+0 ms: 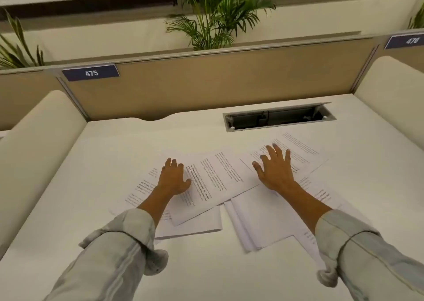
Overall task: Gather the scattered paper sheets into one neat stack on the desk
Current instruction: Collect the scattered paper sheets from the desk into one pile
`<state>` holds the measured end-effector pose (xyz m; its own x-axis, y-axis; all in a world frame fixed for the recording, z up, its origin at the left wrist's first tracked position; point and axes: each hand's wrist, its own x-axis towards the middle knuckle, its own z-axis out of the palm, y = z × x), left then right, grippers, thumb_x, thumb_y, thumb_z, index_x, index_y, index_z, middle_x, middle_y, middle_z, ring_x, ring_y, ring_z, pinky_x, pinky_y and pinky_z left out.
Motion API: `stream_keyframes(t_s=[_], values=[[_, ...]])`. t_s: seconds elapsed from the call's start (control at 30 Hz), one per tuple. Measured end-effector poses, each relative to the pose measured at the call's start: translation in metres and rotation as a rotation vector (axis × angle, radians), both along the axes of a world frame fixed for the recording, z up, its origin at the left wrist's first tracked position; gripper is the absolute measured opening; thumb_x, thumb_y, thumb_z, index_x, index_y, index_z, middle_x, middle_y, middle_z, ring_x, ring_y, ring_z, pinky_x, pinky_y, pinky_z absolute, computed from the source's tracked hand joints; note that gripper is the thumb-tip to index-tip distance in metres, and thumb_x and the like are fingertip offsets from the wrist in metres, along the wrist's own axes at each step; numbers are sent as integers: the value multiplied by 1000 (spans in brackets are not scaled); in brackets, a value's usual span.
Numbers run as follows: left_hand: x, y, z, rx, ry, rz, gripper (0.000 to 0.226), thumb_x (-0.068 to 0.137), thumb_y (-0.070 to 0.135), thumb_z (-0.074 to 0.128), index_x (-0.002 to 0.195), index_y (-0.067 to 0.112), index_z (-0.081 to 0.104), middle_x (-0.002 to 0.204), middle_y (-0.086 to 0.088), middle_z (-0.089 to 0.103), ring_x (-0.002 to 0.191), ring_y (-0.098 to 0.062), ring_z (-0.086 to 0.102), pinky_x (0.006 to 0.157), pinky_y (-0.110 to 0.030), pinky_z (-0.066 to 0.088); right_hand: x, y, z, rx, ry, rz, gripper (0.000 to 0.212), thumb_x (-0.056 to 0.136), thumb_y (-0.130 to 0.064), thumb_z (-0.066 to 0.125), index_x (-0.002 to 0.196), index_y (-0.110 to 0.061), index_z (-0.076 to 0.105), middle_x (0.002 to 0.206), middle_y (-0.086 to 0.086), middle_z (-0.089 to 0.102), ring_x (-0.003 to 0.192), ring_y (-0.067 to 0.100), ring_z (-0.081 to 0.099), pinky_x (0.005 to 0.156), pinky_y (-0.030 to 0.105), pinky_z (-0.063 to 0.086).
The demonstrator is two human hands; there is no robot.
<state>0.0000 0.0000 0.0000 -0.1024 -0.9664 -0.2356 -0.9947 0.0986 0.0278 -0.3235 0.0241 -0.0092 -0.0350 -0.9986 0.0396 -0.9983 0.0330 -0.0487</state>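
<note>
1. The white printed paper sheets [220, 176] were fanned out, overlapping, mid-desk on the white desk [114, 144], long axes skewed.
2. The left hand [174, 179] was laid flat on the left sheets, fingers loosely curled, nothing gripped.
3. The right hand [275, 169] was pressed on the far-right sheet, fingers splayed, so probably an inward sweep next.

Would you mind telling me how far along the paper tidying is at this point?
Nothing looks finished: the paper sheets lie fanned and overlapping at different angles across the desk, with no squared stack. In hand: the left hand and right hand rest open on sheets at either side of the spread. Left: pulling them all together, including the blank sheets nearer the person, and squaring the edges.
</note>
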Motion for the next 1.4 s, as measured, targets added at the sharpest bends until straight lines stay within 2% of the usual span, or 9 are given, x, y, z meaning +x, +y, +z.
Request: stream_keyframes(t_s=[0.1,0.27,0.47,0.6,0.73,0.8,0.97,1.2,1.4], values=[[2,-7,-3,18,21,52,86,86,60,55,147,6,32,156,-17,33,147,-35,22,118,-50,25,-3,4,-2,39,-4,-54,54,92,-57,41,130,-22,56,151,5,42,144,27,28,118,63,7],[0,-13,-9,80,47,143,108,66,75,65,144,9,31,146,-14,45,136,-33,41,113,-52,32,-7,10,-7,184,-26,-86,85,68,-63,67,140,-24,42,157,6,28,145,32,22,115,62,16],[0,-29,-9,119,25,204,115,51,78,74,140,15,36,139,-11,50,131,-31,45,110,-52,34,-5,10,-9,270,-189,-155,80,68,-52,72,133,-15,45,134,8,50,120,30,52,94,43,50],[-1,-36,-5,162,66,218,95,52,74,78,122,15,51,118,-6,62,114,-26,57,103,-46,42,-2,8,-6,283,-161,-146,63,71,-40,71,125,-16,48,121,6,55,109,28,57,85,38,50],[4,-44,4,155,378,292,42,70,41,84,82,11,57,82,-4,61,73,-19,62,63,-28,50,1,10,-10,261,-78,-124,47,76,-21,67,118,-14,49,113,5,57,99,26,59,76,34,49],[9,-49,9,178,556,368,34,75,25,80,66,12,50,70,-6,55,64,-20,58,59,-27,45,-1,11,-13,211,-46,-120,36,79,-15,64,113,-14,52,108,5,61,93,25,61,69,32,47],[24,-44,16,380,872,594,27,81,4,74,104,-7,65,103,-24,68,100,-42,67,86,-49,57,-7,12,-11,-18,-81,-179,21,88,-3,49,104,-9,62,87,8,69,72,26,66,60,30,49],[21,-16,-10,568,1102,752,22,91,-10,52,109,-3,63,109,-23,69,85,-35,69,70,-43,58,30,14,18,-272,-218,134,26,86,2,55,105,-10,70,88,12,74,74,33,69,58,36,54],[20,-5,-16,572,1244,836,41,98,38,50,117,2,58,104,-19,68,92,-36,67,77,-46,56,69,41,0,-313,-228,602,25,77,5,69,97,-9,75,92,7,77,77,26,72,66,32,56]])
